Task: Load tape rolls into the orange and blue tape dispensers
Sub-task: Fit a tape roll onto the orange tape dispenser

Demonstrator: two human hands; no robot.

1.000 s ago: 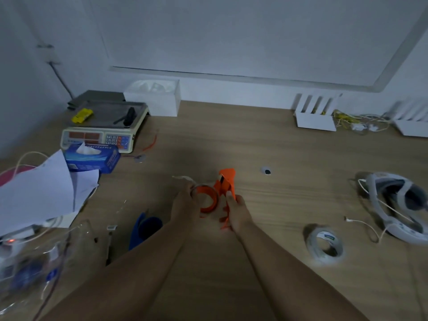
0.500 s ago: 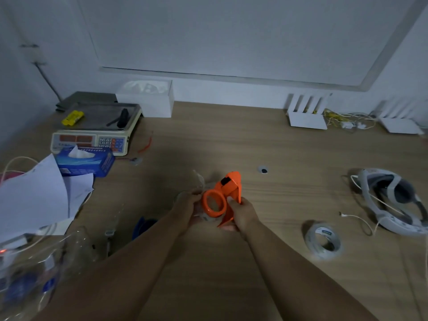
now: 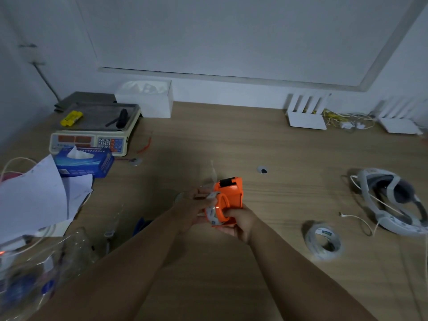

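The orange tape dispenser [image 3: 231,193] is held up above the wooden table at the centre, gripped from below by my right hand [image 3: 238,222]. A clear tape roll [image 3: 214,210] sits on the dispenser's orange hub, and my left hand [image 3: 193,205] holds that roll, with a loose strip of tape rising from the fingers. A second clear tape roll [image 3: 323,240] lies flat on the table to the right. The blue tape dispenser [image 3: 141,225] is mostly hidden behind my left forearm.
A weighing scale [image 3: 92,130] and blue tissue box [image 3: 84,162] stand at the back left, beside loose white papers [image 3: 34,198]. A clear plastic bag [image 3: 34,269] lies front left. A white headset [image 3: 393,202] with cable rests at the right. White routers [image 3: 305,114] line the wall.
The dispenser was lifted off the table and turned so its black roller faces up. The tape roll has gone onto the hub. The camera view shifted slightly.
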